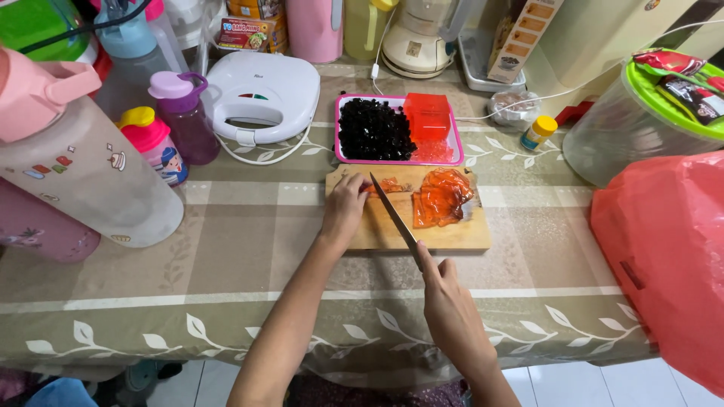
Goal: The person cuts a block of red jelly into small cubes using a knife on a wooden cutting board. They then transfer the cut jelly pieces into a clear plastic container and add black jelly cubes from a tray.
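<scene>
A wooden cutting board (452, 235) lies on the table with slabs of orange-red jelly (440, 197) on its right half. My left hand (344, 211) presses down on a small piece of jelly (391, 185) at the board's upper left. My right hand (451, 301) grips the handle of a knife (394, 214), whose blade angles up and left, its tip next to the small piece. Behind the board sits a pink tray (457, 148) holding dark cubes (373, 130) on the left and a red jelly block (427, 116) on the right.
A white sandwich maker (263, 92) stands at the back left among several water bottles (75, 166). A blender base (421, 38) is at the back. At the right are a clear tub with a green lid (641, 113), a red plastic bag (667, 249) and a small yellow-capped bottle (538, 132).
</scene>
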